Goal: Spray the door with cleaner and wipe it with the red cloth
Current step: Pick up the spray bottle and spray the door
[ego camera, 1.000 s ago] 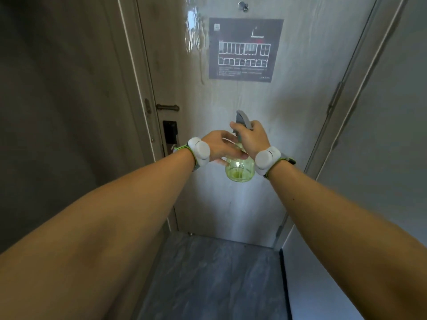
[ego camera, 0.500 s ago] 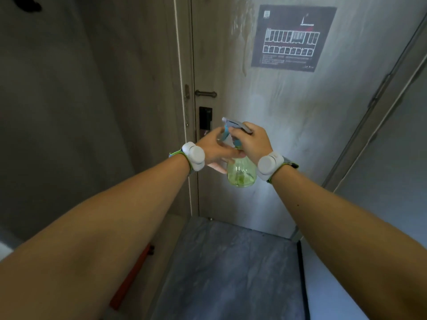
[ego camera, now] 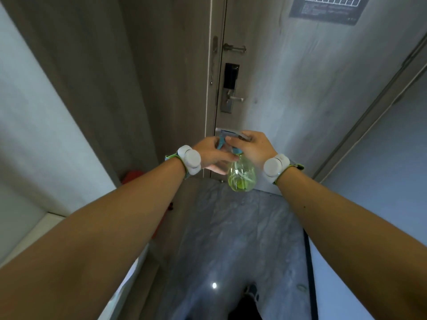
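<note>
Head view: translucent green plastic spray bottle [ego camera: 241,175] with a grey-blue trigger head, held up in front of the lower part of the grey wood-grain door [ego camera: 300,93], well above the floor. The nozzle points left toward the latch edge, not square at the panel. Right hand [ego camera: 253,146]: grip closed over the trigger head from above. Left hand [ego camera: 211,153]: grip closed on the neck just under the trigger, thumb across it, fingers mostly hidden. White sensor bands on both wrists.

On the door above the hands are a steel lock plate with lever handle [ego camera: 230,93] and, at the top edge, a dark printed placard [ego camera: 328,8]. Low by the left wall is a red thing [ego camera: 132,176], half hidden behind the left forearm. It is likely the red cloth, but I cannot confirm that. Grey marble-look floor [ego camera: 242,239] below.

Step, as judged: the spray phase, bottle being readied or adjusted with both hands; wiping not begun, and no wetness shows on the visible door area. Next move calls for turning the nozzle to face the panel, squeezing the trigger with the right hand, then freeing the left hand to fetch the cloth.
</note>
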Action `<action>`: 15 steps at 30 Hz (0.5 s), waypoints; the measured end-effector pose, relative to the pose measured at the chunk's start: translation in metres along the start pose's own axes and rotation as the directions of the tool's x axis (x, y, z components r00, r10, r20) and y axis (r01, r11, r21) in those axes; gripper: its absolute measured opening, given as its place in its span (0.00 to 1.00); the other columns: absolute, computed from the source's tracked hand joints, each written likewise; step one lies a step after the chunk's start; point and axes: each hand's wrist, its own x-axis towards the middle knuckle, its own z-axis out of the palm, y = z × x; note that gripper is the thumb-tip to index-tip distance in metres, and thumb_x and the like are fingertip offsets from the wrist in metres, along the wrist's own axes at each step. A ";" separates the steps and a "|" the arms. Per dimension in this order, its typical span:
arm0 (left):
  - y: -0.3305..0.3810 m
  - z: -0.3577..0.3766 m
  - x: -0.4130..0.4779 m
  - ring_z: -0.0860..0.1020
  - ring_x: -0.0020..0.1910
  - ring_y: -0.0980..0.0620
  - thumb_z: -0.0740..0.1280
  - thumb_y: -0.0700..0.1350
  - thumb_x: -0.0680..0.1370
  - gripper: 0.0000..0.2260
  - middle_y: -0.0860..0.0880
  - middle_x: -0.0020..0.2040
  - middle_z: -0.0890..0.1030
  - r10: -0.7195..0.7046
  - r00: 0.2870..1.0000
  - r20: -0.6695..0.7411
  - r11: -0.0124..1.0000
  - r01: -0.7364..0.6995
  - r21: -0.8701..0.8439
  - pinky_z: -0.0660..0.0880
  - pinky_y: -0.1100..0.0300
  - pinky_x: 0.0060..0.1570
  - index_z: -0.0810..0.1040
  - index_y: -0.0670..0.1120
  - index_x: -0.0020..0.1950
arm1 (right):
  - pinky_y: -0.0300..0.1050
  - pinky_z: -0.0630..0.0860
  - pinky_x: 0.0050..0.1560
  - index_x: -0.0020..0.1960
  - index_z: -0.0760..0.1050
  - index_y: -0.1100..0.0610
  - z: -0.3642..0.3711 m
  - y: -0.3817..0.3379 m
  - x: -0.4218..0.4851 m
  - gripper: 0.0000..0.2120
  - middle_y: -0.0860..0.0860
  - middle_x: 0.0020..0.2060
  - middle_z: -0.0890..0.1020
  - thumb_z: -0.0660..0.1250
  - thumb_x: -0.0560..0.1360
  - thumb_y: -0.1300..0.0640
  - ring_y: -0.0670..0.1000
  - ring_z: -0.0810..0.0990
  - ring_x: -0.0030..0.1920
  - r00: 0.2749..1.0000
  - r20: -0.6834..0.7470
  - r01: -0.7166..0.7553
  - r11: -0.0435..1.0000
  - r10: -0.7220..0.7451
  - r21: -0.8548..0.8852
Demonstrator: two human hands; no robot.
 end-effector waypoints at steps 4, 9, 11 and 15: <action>-0.034 -0.013 -0.034 0.86 0.58 0.45 0.77 0.41 0.73 0.19 0.43 0.59 0.86 -0.031 0.999 0.007 0.998 0.032 -0.051 0.83 0.42 0.55 0.81 0.43 0.64 | 0.56 0.82 0.56 0.53 0.85 0.55 0.036 0.009 -0.025 0.11 0.55 0.46 0.87 0.75 0.74 0.50 0.56 0.86 0.50 0.998 0.062 -0.033 0.998 0.029 0.058; -0.082 -0.029 -0.075 0.86 0.56 0.42 0.75 0.42 0.73 0.18 0.44 0.57 0.87 -0.081 0.997 0.007 0.987 0.081 -0.140 0.84 0.44 0.54 0.81 0.44 0.62 | 0.40 0.81 0.46 0.50 0.86 0.51 0.079 0.026 -0.042 0.08 0.52 0.45 0.88 0.76 0.73 0.50 0.52 0.87 0.47 0.981 0.189 -0.058 0.996 0.043 0.070; -0.097 -0.038 -0.091 0.86 0.55 0.41 0.74 0.41 0.73 0.16 0.44 0.56 0.87 -0.106 0.994 -0.002 0.981 0.104 -0.165 0.84 0.46 0.53 0.82 0.45 0.61 | 0.38 0.80 0.46 0.49 0.87 0.50 0.098 0.032 -0.046 0.08 0.51 0.45 0.88 0.76 0.72 0.48 0.51 0.87 0.48 0.972 0.229 -0.064 0.996 0.048 0.063; -0.117 -0.057 -0.122 0.86 0.57 0.39 0.72 0.39 0.76 0.14 0.42 0.59 0.86 -0.171 0.985 0.016 0.972 0.172 -0.160 0.83 0.45 0.56 0.82 0.43 0.63 | 0.44 0.81 0.52 0.52 0.86 0.51 0.131 0.042 -0.054 0.15 0.52 0.49 0.88 0.77 0.70 0.45 0.53 0.86 0.52 0.943 0.323 -0.114 0.988 0.074 0.107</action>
